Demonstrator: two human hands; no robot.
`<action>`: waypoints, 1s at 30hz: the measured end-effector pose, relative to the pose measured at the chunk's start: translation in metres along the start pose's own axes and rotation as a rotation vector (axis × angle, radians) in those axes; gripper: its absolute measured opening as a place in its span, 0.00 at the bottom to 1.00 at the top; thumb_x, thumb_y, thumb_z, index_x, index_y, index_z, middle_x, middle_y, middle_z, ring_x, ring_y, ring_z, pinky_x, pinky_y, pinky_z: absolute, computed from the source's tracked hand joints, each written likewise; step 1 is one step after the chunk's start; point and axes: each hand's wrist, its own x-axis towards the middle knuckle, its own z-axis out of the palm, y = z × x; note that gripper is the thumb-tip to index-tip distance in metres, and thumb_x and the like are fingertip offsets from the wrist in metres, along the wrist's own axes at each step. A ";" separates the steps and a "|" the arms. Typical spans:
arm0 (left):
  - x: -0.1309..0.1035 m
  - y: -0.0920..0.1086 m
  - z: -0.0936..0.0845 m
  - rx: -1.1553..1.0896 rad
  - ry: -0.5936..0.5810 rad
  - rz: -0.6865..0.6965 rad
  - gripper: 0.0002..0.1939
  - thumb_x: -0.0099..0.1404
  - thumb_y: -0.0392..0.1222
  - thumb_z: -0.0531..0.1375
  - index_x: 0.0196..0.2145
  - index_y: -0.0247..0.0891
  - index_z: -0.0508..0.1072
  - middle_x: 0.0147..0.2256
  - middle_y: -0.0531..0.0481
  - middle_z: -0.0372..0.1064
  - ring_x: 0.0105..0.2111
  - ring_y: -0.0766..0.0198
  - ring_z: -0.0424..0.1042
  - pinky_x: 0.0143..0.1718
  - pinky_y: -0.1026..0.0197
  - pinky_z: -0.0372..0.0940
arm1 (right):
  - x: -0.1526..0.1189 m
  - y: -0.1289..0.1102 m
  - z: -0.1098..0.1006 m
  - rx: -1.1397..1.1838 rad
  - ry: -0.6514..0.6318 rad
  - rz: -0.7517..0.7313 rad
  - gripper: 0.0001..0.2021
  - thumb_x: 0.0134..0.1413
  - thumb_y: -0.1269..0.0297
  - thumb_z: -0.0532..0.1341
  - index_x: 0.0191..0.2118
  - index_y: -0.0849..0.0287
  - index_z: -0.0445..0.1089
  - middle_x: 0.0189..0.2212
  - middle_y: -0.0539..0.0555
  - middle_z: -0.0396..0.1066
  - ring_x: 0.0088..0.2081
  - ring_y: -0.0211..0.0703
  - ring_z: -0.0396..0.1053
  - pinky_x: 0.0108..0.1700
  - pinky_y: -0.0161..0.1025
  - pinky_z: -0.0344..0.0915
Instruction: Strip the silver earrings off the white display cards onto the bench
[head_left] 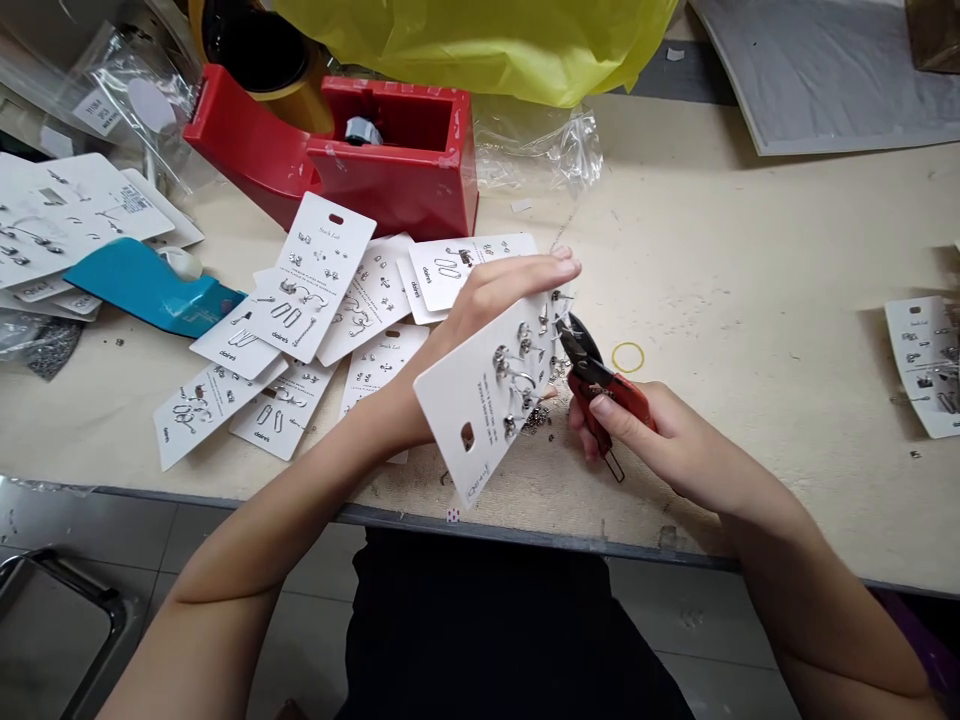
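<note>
My left hand [480, 310] holds a white earring card [457, 400] tilted up above the table, its fingers behind the card and partly hidden. Metal earrings [517, 360] stick out of the card's face. Red-handled pliers [611, 395] are gripped in my right hand [637, 425], their dark jaws at the card's right edge by the earring posts. Below the card, small metal pieces [536, 420] lie in a pile on the table. Whether the jaws touch a post is too small to tell.
Overlapping earring cards [322, 270] spread to the left, near a blue tape dispenser [150, 290]. Behind stand a red tape dispenser [390, 180] and a yellow plastic bag [495, 40]. A yellow ring [628, 357] lies beside the pliers; another card [922, 365] is far right.
</note>
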 end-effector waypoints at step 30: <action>0.006 -0.009 -0.020 0.113 -0.219 -0.203 0.46 0.66 0.49 0.60 0.71 0.49 0.35 0.59 0.41 0.56 0.63 0.51 0.60 0.66 0.42 0.60 | 0.002 0.002 -0.031 0.267 0.161 -0.143 0.22 0.63 0.41 0.56 0.35 0.57 0.69 0.23 0.51 0.69 0.25 0.40 0.70 0.28 0.39 0.70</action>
